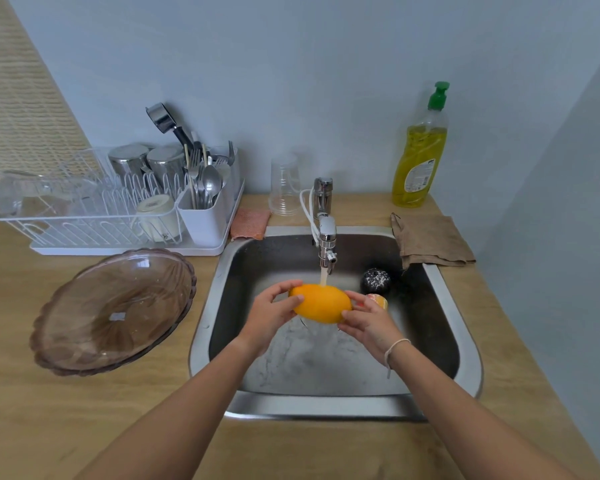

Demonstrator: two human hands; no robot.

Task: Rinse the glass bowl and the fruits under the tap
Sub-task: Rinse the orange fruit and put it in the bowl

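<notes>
Mango (321, 303) pinched end-to-end — left hand (272, 315) and right hand (368, 322) both clamped on it — so the tap (326, 237) stream hits its top; bowl (115, 310) waits aside.

No legible writing anywhere.
At two o'clock, the yellow dish-soap bottle with green cap (420, 157) bears a pale label, print too small; the tinted glass bowl (115, 311) carries a blank-looking sticker.

An orange-yellow mango (321, 303) lies sideways under the running tap (326, 237); the tinted glass bowl (115, 310) rests on the counter.
</notes>
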